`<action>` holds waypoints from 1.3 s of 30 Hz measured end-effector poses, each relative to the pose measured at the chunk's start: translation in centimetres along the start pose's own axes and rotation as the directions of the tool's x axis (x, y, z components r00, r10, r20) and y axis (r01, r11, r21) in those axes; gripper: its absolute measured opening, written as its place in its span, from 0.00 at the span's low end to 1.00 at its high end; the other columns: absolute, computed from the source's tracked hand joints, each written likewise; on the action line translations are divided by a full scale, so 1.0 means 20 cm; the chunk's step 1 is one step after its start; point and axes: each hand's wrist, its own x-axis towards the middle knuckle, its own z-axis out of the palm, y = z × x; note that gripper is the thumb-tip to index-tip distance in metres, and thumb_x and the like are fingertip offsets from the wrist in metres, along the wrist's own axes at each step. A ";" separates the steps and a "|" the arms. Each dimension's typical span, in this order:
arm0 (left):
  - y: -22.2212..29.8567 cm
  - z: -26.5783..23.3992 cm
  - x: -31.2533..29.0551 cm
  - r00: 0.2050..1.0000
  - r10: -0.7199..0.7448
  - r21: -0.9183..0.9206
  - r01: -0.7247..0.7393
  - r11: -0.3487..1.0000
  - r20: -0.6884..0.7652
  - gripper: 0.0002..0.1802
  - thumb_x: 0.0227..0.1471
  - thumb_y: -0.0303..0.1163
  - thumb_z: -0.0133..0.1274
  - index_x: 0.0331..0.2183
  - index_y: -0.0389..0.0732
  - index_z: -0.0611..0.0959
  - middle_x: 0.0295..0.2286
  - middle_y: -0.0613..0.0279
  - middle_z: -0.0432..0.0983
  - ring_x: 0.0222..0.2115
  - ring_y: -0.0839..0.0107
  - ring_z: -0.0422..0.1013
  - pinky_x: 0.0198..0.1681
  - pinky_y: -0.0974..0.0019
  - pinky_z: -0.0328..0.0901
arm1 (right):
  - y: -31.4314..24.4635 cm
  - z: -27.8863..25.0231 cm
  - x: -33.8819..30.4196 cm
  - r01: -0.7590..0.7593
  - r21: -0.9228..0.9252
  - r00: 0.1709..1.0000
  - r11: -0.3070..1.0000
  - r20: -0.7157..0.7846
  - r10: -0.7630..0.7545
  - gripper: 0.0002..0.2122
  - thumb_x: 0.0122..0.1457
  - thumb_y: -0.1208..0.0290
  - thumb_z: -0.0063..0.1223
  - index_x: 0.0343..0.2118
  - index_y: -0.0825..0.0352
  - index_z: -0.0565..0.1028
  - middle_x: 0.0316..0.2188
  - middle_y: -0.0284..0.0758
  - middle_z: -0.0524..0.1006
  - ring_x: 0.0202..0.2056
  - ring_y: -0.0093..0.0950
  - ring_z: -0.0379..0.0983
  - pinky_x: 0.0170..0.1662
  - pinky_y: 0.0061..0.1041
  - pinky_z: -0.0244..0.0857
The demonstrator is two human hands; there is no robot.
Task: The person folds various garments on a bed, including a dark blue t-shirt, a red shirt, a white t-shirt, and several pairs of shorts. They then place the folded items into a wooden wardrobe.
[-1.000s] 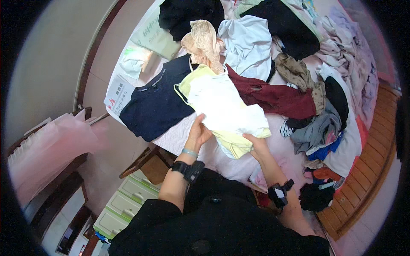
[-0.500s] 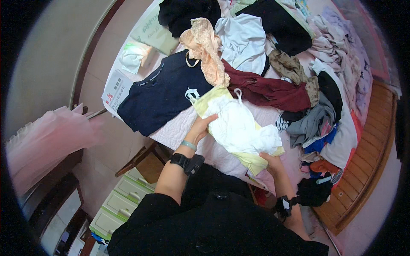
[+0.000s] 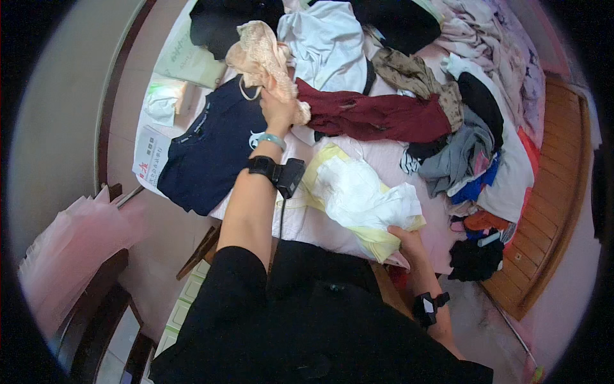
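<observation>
My left hand point(image 3: 279, 110) reaches out over the bed, its fingers closed on the lower part of a peach lace garment point(image 3: 259, 54) with a thin strap. My right hand point(image 3: 406, 238) grips the near right corner of a white garment point(image 3: 358, 189) lying on a yellow one point(image 3: 377, 243); the thumb shows on top and the other fingers are hidden underneath. Under and beside my left wrist, a navy shirt point(image 3: 208, 144) is spread flat. To the right of the peach garment lies a bunched maroon garment point(image 3: 377, 117).
White point(image 3: 323, 48), black point(image 3: 236, 25) and brown patterned point(image 3: 409, 73) clothes lie at the far side. A heap with a grey garment point(image 3: 460, 150) is at the right, by a wooden headboard point(image 3: 543, 211). A tissue pack point(image 3: 163, 101) sits at the left; pink tulle point(image 3: 80, 249) hangs beyond the bed.
My left hand has let go of the white and yellow garments and moved up and left onto the peach garment. My right hand keeps its corner. The view has shifted.
</observation>
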 end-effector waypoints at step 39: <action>-0.72 -1.46 -2.47 0.987 -0.073 -0.962 0.121 -0.243 0.143 0.30 0.41 0.44 0.43 0.46 0.38 0.65 0.46 0.53 0.62 0.45 0.60 0.62 0.47 0.59 0.60 | 0.56 0.21 -0.09 0.588 -0.431 0.743 0.685 0.622 -0.247 0.34 0.47 0.59 0.54 0.53 0.71 0.54 0.49 0.50 0.60 0.50 0.35 0.58 0.51 0.26 0.52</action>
